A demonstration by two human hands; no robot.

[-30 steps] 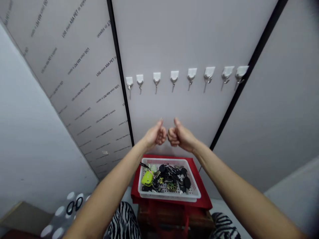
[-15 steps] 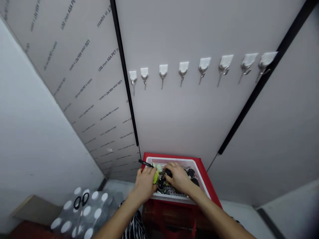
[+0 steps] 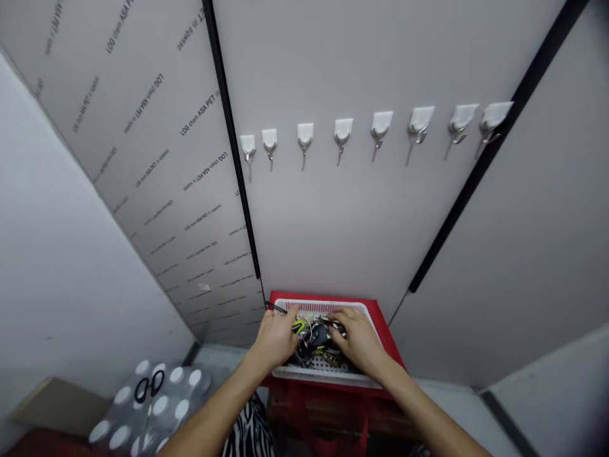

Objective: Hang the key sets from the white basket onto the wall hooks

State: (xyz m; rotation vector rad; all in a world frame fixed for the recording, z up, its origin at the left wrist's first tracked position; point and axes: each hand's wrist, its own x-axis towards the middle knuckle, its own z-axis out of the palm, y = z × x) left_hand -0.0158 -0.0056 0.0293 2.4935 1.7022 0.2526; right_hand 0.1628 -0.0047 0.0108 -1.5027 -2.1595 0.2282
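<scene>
A white plastic basket (image 3: 328,376) sits on a red cloth (image 3: 387,339) against the wall, filled with several keys and key fobs, mostly black. Both my hands are down inside it. My left hand (image 3: 277,337) is curled, its fingertips closed on a yellow-green key fob (image 3: 299,327). My right hand (image 3: 360,341) is bent over the pile with its fingers pinched among the keys; what they hold is hidden. A dark fob (image 3: 318,334) lies between the two hands. Above, a row of several white adhesive hooks (image 3: 342,130) hangs bare on the grey wall.
A shrink-wrapped pack of bottles (image 3: 143,412) stands at lower left with black scissors (image 3: 148,386) lying on top. Black vertical strips (image 3: 231,139) divide the wall panels. The basket's stand is a dark wooden piece (image 3: 333,419) under the red cloth.
A second ago both hands were raised with thumbs up in front of the wall. They dropped into the basket and now work among the keys, shifted a little within it.
</scene>
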